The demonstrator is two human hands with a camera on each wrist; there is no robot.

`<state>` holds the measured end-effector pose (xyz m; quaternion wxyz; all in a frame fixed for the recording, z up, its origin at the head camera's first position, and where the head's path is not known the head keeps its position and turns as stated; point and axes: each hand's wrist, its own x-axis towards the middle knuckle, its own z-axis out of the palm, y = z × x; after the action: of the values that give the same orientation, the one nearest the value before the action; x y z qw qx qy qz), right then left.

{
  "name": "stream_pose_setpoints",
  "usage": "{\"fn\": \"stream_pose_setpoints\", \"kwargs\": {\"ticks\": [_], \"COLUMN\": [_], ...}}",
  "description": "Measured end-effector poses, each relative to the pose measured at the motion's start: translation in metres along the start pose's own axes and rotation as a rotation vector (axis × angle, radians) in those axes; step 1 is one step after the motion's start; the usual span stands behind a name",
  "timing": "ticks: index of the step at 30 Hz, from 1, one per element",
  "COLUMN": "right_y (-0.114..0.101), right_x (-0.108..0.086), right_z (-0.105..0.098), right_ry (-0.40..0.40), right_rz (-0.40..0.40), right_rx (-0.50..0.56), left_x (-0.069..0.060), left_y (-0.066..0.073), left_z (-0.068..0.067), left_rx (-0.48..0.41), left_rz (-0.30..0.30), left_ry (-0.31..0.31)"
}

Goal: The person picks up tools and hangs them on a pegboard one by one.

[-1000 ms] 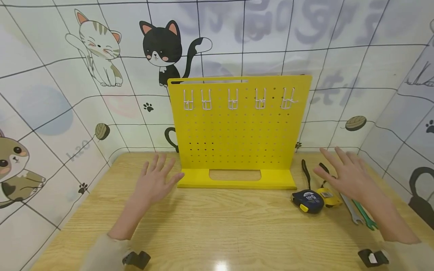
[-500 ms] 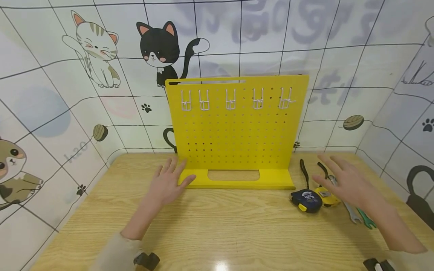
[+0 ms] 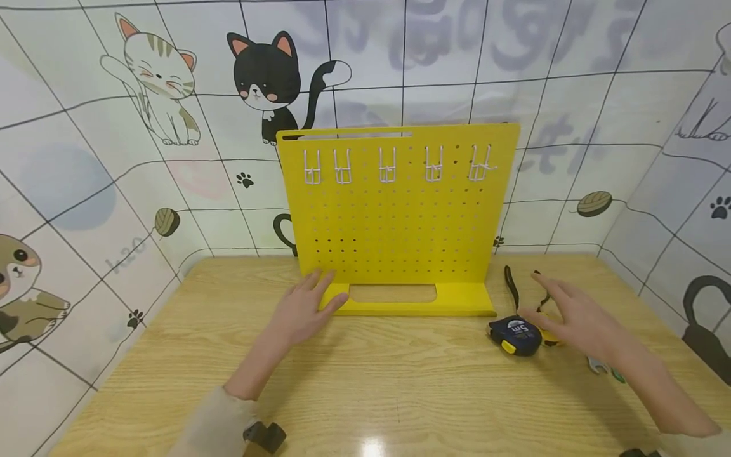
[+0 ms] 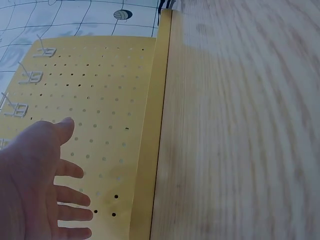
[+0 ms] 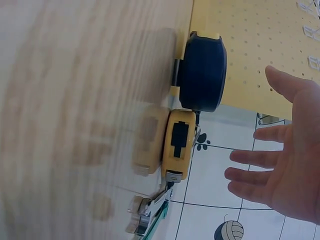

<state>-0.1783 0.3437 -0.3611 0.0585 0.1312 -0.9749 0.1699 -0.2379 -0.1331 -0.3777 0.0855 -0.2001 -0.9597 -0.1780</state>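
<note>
A yellow pegboard (image 3: 394, 216) stands upright at the back of the wooden table. My left hand (image 3: 302, 311), fingers spread, is by the left end of its base; whether it touches cannot be told. My right hand (image 3: 582, 320) hovers, fingers extended, over a yellow tape measure (image 5: 178, 145) and two wrenches, partly covering them in the head view. Just left of it lies a dark blue tape measure (image 3: 516, 336) with a black strap. A silver wrench (image 3: 597, 365) and a green wrench (image 3: 618, 376) show only their ends. Neither hand holds anything.
Several white wire hooks (image 3: 387, 166) hang in a row along the pegboard's top. The base has a long cut-out (image 3: 392, 293). Cat-patterned wall covering (image 3: 571, 158) closes off the back and both sides of the table (image 3: 365, 381).
My left hand has moved right, to the pegboard's base. The right hand has shifted slightly left and lower, now hiding more of the yellow tape measure and the wrenches.
</note>
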Motion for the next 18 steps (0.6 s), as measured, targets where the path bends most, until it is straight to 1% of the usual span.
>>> {"fn": "stream_pose_setpoints", "kwargs": {"ticks": [4, 11, 18], "right_y": [0.001, 0.002, -0.001], "right_x": [-0.004, -0.005, -0.008], "right_z": [0.004, 0.011, 0.018], "right_ry": [-0.014, -0.007, -0.017], "right_rz": [-0.006, -0.024, -0.027], "right_rx": [0.017, 0.045, 0.040], "left_x": [0.003, 0.008, 0.012], "left_y": [0.006, 0.019, 0.032], "left_z": [0.006, 0.015, 0.021], "left_rx": [-0.027, -0.074, -0.104], "left_rz": [0.004, 0.039, 0.056], "left_ry": [-0.010, -0.027, -0.035]}}
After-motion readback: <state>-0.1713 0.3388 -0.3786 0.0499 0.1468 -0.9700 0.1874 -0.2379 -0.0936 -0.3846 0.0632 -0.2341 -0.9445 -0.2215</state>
